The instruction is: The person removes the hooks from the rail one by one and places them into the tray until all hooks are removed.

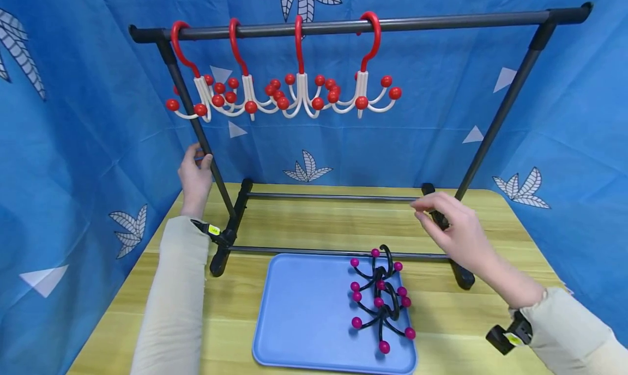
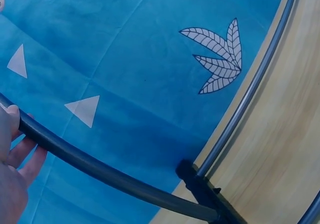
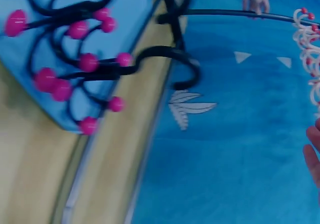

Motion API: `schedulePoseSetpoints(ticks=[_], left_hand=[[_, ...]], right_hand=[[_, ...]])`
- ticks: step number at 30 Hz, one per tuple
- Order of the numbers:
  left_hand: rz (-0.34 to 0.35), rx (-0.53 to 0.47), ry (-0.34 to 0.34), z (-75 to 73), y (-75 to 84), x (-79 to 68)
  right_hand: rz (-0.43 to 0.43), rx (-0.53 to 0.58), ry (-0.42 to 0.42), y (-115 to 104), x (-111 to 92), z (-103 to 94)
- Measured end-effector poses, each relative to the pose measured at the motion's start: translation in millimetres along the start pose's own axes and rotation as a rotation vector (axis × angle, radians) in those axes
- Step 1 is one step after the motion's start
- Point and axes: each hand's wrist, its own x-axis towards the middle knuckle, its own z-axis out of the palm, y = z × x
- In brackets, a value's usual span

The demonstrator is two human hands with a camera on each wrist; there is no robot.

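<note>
My left hand holds the left post of a dark metal rack. In the left wrist view, its thumb and fingers lie on opposite sides of that post. Bent fingers mark my right hand, which hovers near the rack's right foot and holds nothing; only part of it shows in the right wrist view. Four-armed or similar hook hangers, white with red hooks and red ball tips, hang from the top rail; one hanger is rightmost. Two black hangers with magenta balls lie on a blue tray.
The rack stands on a wooden table, its lower front bar crossing just behind the tray. A blue cloth with leaf prints hangs behind and at the sides. The right post slants up beyond my right hand.
</note>
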Motion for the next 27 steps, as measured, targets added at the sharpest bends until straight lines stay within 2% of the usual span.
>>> schedulePoseSetpoints(ticks=[4,12,27], left_hand=[[0.0,0.01,-0.014,-1.9,1.0,0.3],[0.002,0.009,-0.024,-4.0,-0.2,0.2],[0.017,0.004,-0.035,-2.1,-5.0,1.7]], right_hand=[[0.01,0.036,0.047,-2.4,28.0,-4.9],[0.222,0.084,0.003,-8.2,67.8,-3.5],[0.461,0.254,0.126,-16.7,164.9,-10.7]])
